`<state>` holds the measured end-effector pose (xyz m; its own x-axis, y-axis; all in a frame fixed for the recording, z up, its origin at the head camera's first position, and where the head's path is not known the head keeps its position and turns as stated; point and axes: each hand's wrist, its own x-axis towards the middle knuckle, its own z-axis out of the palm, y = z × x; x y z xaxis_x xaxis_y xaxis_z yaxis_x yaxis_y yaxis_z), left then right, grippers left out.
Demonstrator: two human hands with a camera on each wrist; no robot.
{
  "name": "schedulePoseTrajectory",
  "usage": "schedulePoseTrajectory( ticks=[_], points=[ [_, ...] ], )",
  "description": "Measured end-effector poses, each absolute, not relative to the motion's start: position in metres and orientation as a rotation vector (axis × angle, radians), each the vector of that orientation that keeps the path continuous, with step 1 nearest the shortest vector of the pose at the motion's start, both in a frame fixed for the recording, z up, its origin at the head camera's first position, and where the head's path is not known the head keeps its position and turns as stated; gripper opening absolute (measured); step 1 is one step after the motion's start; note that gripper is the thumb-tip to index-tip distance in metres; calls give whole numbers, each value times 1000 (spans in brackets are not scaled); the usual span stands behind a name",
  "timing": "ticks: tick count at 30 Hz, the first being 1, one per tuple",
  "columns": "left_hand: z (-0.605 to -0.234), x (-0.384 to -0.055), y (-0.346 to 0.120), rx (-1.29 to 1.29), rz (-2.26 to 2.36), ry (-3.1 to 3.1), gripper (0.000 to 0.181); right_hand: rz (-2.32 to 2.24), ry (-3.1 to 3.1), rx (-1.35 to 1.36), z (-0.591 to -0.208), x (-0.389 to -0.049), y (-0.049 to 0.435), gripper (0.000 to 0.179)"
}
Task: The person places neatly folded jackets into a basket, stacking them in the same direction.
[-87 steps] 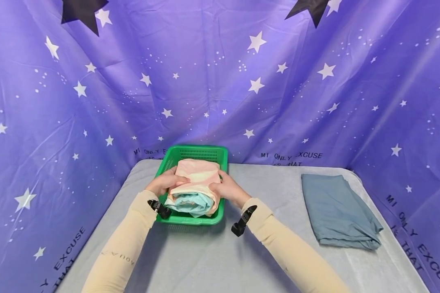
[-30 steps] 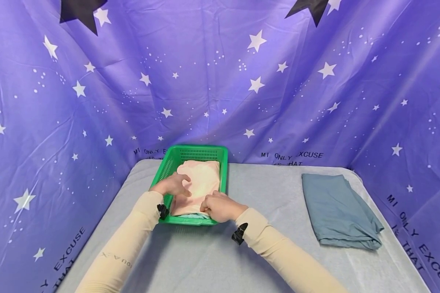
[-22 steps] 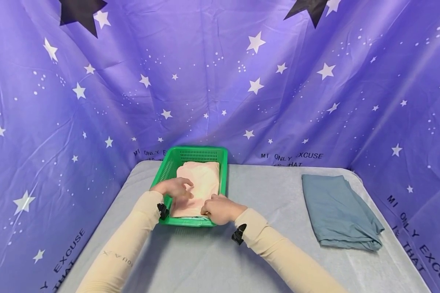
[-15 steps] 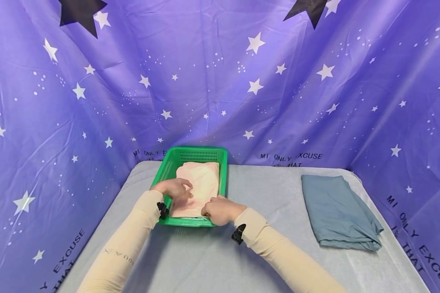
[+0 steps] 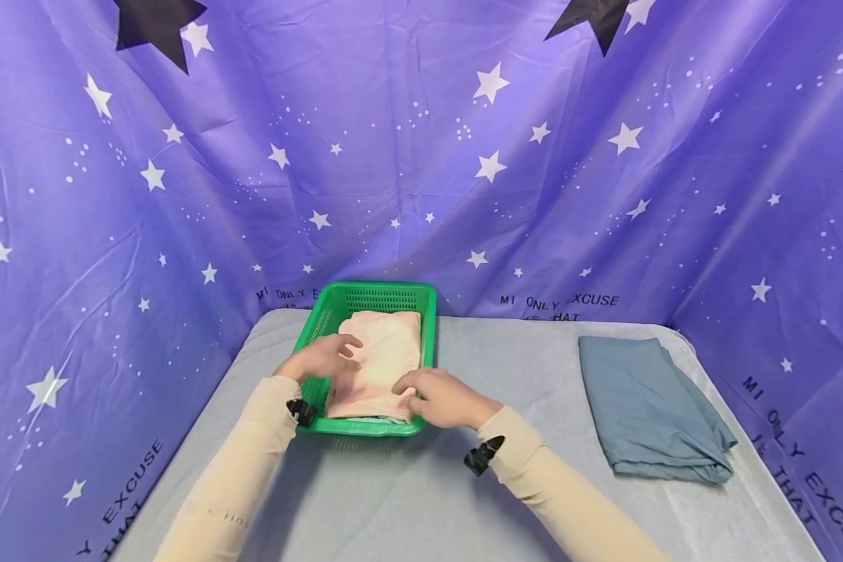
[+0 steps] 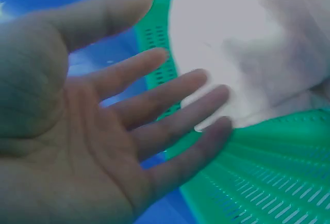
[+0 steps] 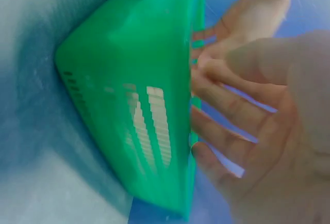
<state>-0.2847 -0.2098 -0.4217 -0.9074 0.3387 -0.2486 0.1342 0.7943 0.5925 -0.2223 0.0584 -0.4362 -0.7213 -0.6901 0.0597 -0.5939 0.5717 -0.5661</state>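
Note:
A folded pale pink cloth [image 5: 382,351] lies flat inside a green plastic basket [image 5: 386,428], with a thin strip of light teal fabric [image 5: 382,420] showing at its near edge. My left hand [image 5: 321,357] is over the basket's left side, fingers spread and holding nothing; the left wrist view shows its open palm [image 6: 98,131] beside the cloth. Over the near right rim hovers my right hand [image 5: 451,396], fingers loosely extended. In the right wrist view its fingers [image 7: 232,105] reach past the basket's rim, and nothing is gripped.
A folded grey-blue cloth [image 5: 649,410] lies at the right of the table, which has a light grey cover [image 5: 506,499]. Purple curtains [image 5: 393,140] printed with stars hang close behind the basket and along both sides.
The pink cloth's teal-lined near end has been laid down flat in the basket. My right hand has let go of the near edge and lifted rightward; my left hand has drawn back left.

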Motion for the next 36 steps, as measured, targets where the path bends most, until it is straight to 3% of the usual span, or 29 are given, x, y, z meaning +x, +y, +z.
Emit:
schedulePoseTrajectory(
  ticks=[9,20,30,36],
  points=[
    [-418,-254,-182,301,1503,2919,28,-1437,2515,-832,-440,-218,118,28],
    [-444,-224,-109,330,2175,2712,19,-2064,2440,-686,-464,-204,204,27],
    [-467,-210,-26,439,2369,2339,12,-2460,2392,-319,-471,-181,278,32],
    [-487,-201,20,413,2329,2128,16,-2659,2351,-27,-478,-164,309,22]
  ],
)
